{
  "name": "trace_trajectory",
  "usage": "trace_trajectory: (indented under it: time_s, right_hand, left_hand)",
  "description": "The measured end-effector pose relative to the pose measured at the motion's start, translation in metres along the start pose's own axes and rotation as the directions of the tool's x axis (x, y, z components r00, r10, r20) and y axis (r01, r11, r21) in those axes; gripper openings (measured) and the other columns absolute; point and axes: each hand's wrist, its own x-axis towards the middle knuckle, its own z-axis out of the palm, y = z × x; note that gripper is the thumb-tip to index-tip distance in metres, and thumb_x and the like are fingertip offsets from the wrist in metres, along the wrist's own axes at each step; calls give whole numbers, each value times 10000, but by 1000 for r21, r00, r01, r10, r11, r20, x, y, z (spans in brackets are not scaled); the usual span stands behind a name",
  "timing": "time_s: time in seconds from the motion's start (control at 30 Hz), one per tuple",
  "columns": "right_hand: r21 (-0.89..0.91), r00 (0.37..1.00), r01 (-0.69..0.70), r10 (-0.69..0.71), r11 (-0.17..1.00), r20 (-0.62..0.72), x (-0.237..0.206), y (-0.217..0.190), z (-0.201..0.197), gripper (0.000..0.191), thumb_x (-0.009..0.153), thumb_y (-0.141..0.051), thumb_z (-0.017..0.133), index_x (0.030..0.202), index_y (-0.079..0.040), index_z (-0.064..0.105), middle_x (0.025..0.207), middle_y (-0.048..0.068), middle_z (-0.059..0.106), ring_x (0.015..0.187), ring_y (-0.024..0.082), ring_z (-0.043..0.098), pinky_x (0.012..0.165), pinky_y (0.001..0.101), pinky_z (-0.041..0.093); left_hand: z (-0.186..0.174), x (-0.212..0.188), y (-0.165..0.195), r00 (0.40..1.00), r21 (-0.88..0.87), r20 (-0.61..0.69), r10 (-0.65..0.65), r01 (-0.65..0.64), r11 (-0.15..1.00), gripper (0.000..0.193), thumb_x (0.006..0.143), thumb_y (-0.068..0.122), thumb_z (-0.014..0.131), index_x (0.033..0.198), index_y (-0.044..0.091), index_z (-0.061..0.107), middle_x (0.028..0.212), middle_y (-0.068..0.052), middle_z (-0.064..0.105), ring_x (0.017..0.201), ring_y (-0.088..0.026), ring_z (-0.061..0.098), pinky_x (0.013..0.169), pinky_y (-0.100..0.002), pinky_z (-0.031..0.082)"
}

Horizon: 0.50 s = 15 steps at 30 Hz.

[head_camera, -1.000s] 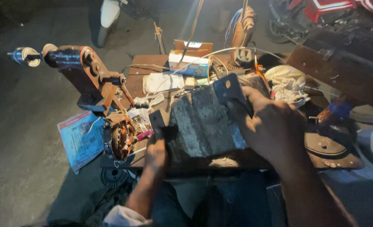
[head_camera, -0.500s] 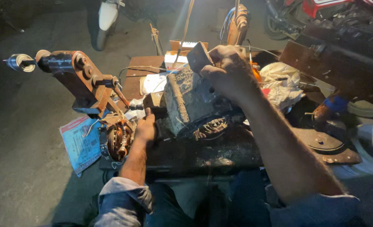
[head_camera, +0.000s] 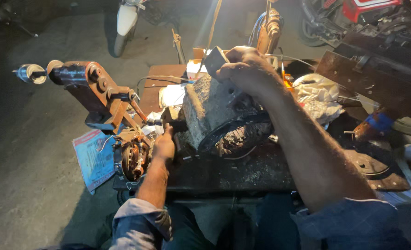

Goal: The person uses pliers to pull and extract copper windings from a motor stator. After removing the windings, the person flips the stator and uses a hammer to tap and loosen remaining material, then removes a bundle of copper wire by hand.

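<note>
Right hand, upper centre, has its fingers curled tight over the grey motor housing. Left hand, lower left, rests on the bench with fingers closed against the housing's base.

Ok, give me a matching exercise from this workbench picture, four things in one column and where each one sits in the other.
Things:
1. right hand
2. left hand
3. blue and red leaflet
4. crumpled plastic bag

Places:
A. on the ground left of the bench
B. gripping the top of the dusty motor housing
C. on the bench, right of the forearm
D. low on the bench beside the copper-wound stator

Pairs: 1-B, 2-D, 3-A, 4-C
</note>
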Motion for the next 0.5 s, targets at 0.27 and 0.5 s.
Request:
trace_trajectory:
  time_s: [0.27, 0.5]
  right_hand:
    - [298, 988, -64, 18, 952, 154, 29, 25, -17, 313, 787, -138, 736, 1072, -13, 761, 915, 55, 748, 821, 141, 706, 735, 284, 543]
    - [347, 992, 33, -74, 937, 105, 19, 25, -15, 292, 865, -232, 709, 1050, -10, 753, 925, 49, 727, 853, 148, 687, 753, 279, 528]
  left_hand:
    - [10, -35, 13, 997, -100, -66, -26, 19, 995, 763, 1009, 640, 397, 1042, -56, 706, 1049, -274, 712, 1017, -391, 656, 903, -431, 482]
    - [7, -18, 5, 990, -60, 29, 139, -137, 989, 608, 1044, 510, 440, 1084, -22, 732, 1024, -235, 717, 934, -364, 661, 833, -445, 487]
